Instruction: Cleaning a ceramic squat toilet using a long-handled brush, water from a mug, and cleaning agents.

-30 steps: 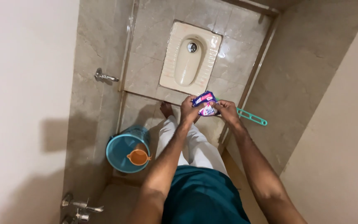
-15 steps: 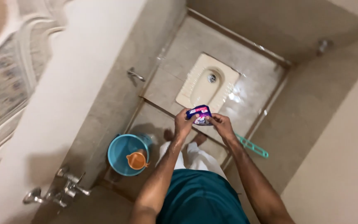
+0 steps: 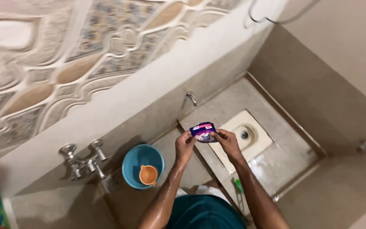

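**A:** ok so head cam only, looking down. What's in the hands?

**B:** Small blue and purple packet [image 3: 203, 131], held up in front of the person between both hands. Left hand [image 3: 184, 146] pinches its left edge with thumb and fingertips, right hand [image 3: 227, 143] pinches the right edge the same way. Both are closed on it, not spread. Packet sits flat-ish between them, a little higher than the knuckles.

**A:** What's under them?

**B:** Just past the right hand, down on the floor, there's a cream squat toilet pan [image 3: 250, 138] set in glossy beige tiles. The right hand overlaps its near edge in the picture, but it's well above it, not touching.

**A:** And on the left side?

**B:** Below and left of the left hand there's a blue bucket [image 3: 136, 157] with an orange mug [image 3: 148, 174] sitting inside it. Further left of that, a pair of metal taps [image 3: 83, 161] on the wall. Another single tap [image 3: 190, 98] sticks out of the wall above the hands.

**A:** Anything near the forearms?

**B:** A bit of green handle [image 3: 239, 185] shows just beside the right forearm, mostly hidden, can't tell what it belongs to. Person's teal shirt [image 3: 206, 214] is at the bottom between the arms.
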